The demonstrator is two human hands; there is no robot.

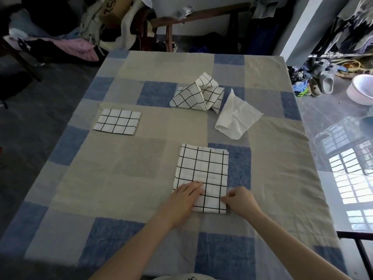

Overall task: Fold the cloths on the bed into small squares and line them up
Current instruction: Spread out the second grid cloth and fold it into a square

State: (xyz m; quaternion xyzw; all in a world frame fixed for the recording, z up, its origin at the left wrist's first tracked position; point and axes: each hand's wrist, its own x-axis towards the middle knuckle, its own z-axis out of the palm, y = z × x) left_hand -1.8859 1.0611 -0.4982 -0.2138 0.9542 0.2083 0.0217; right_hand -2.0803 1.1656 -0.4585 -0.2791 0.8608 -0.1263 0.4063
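Note:
A white cloth with a black grid [203, 168] lies folded into a long rectangle on the bed [125, 166], near its front middle. My left hand [181, 201] lies flat on its near left part, fingers straight. My right hand [240, 201] pinches the cloth's near right edge. A second grid cloth [117, 121], folded into a small square, lies at the left. A third grid cloth [198, 93] sits crumpled at the back middle. A plain white cloth [236, 116] lies loosely bunched just right of it.
The bed has a blue and beige checked cover. A pile of clothes [66, 33] lies beyond its far left corner, and a wooden frame [201, 15] stands behind it. On the floor at the right are shoes [321, 81] and a white basin [361, 89].

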